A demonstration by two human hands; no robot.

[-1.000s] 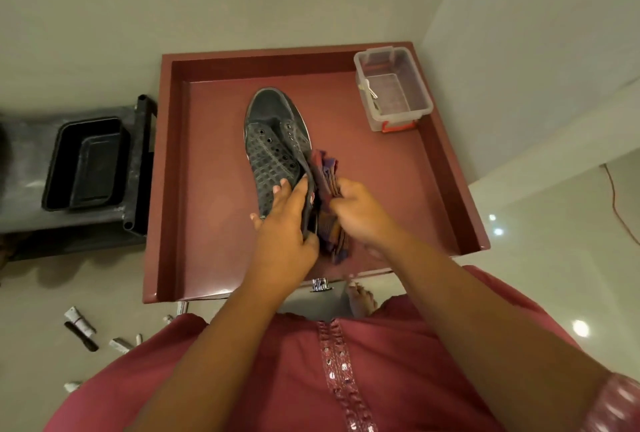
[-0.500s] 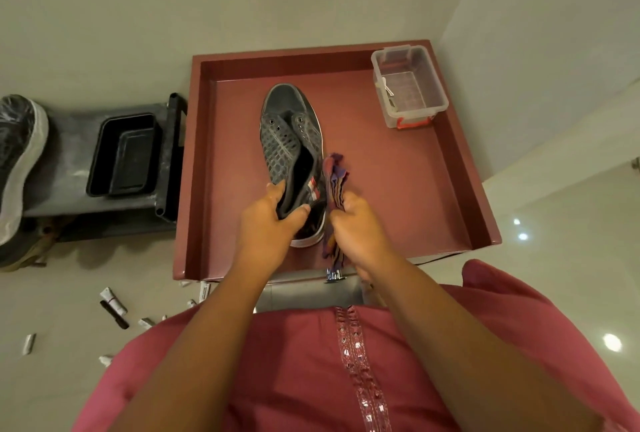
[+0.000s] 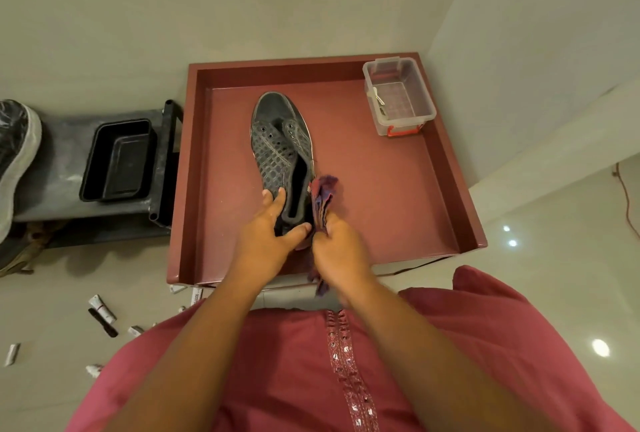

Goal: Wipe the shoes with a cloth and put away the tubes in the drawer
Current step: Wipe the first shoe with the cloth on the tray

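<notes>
Red-brown tray-topped stand (image 3: pixel 446 196), raised rim all round, set in a pale-walled corner over a glossy tiled floor; bears the items below. Low grey shelf (image 3: pixel 59 168) to its left, carrying a black tub (image 3: pixel 119 160) and, at the frame's left edge, a second shoe (image 3: pixel 15 154), dark with a pale sole, standing apart from the work. Dark grey shoe (image 3: pixel 280 147), perforated upper, unlaced, lying toe-away near the tray's middle. Left hand (image 3: pixel 268 234): grips the shoe at the heel, fingers on the outer side, thumb across the back edge. Right hand (image 3: pixel 341 251): fingers curled round a bunched purple-red cloth (image 3: pixel 323 194), which is pressed against the shoe's right side close to the heel. Clear plastic box (image 3: pixel 398 96), red clasp, in the tray's far right corner, holding a small pale object too small to identify. Small tubes (image 3: pixel 101 307), white and black, scattered on the floor at lower left, well apart from the tray. Progress, as judged: wiping of the first shoe is under way; whether the second shoe has been wiped cannot be told; no tube has been gathered, and no drawer can be identified with certainty, only a metal fitting below the tray's near edge. Writing: some printing shows on the tubes, illegible; no brand readable on either shoe
</notes>
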